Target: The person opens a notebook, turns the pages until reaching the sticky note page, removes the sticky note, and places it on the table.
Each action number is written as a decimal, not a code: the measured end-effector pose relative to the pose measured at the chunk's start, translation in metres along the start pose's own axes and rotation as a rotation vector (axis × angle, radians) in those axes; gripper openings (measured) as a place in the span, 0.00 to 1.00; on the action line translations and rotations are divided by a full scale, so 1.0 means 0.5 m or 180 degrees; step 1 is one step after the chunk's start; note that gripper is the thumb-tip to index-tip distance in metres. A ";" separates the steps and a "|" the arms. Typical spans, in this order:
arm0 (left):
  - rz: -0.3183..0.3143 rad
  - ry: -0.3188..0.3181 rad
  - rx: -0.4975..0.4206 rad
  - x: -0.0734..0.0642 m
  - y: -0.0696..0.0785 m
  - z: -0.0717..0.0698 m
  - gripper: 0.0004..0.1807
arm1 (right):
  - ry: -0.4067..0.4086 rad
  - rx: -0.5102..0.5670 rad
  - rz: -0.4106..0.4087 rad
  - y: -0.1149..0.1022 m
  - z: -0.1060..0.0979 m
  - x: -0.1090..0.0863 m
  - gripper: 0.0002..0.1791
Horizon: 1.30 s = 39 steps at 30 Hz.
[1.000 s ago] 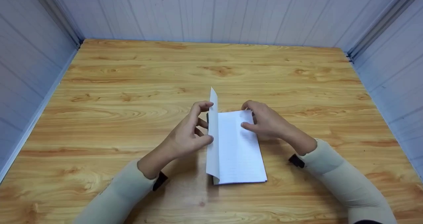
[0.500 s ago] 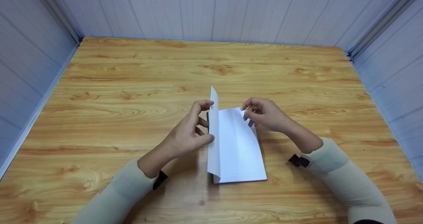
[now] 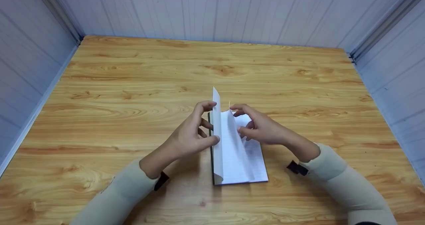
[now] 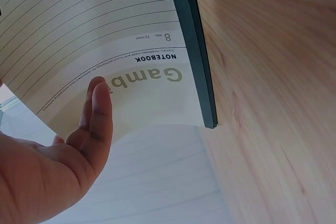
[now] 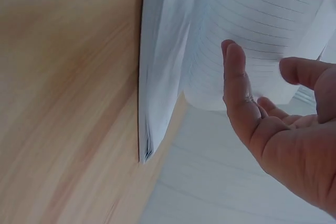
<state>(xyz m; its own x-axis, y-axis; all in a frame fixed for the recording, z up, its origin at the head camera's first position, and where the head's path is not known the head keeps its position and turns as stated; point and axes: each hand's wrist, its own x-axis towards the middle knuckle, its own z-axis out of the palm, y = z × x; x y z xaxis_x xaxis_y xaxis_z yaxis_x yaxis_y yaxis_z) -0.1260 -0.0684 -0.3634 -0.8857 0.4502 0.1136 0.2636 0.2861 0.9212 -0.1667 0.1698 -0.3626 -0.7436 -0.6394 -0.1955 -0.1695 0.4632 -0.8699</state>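
Left hand (image 3: 189,136) — and right hand (image 3: 264,127) — hold notebook pages (image 3: 233,155).

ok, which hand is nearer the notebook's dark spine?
Left. The left hand is just beside the dark spine, holding the raised leaf; the right hand is farther across, at the lifted page.

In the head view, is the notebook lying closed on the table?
No, the notebook lies open, and the left hand holds its cover raised.
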 end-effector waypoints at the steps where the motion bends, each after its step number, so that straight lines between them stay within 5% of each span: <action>1: 0.0011 -0.0022 0.0003 0.000 0.001 0.000 0.39 | -0.0006 0.0016 -0.0040 0.004 0.003 0.001 0.30; 14: -0.0095 -0.0080 0.0041 -0.019 0.074 -0.008 0.38 | -0.0005 -0.0042 -0.0467 -0.023 0.042 -0.008 0.38; 26: 0.0020 0.0046 0.0333 -0.001 0.009 0.013 0.41 | 0.0030 -0.0055 -0.0567 -0.083 0.057 -0.014 0.41; 31: 0.0121 0.0030 0.0381 0.002 0.004 0.013 0.36 | 0.0060 -0.0048 -0.0636 -0.058 0.057 -0.005 0.41; 39: 0.0151 0.0082 0.0664 0.003 0.002 0.009 0.30 | 0.0304 -0.0588 -0.0710 -0.002 0.032 0.013 0.33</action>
<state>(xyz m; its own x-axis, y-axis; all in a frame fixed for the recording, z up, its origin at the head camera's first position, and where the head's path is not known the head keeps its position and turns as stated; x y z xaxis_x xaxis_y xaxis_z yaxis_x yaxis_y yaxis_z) -0.1255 -0.0638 -0.3638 -0.8792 0.4463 0.1669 0.3762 0.4352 0.8179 -0.1610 0.1556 -0.3703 -0.7307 -0.6814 0.0422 -0.4437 0.4271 -0.7879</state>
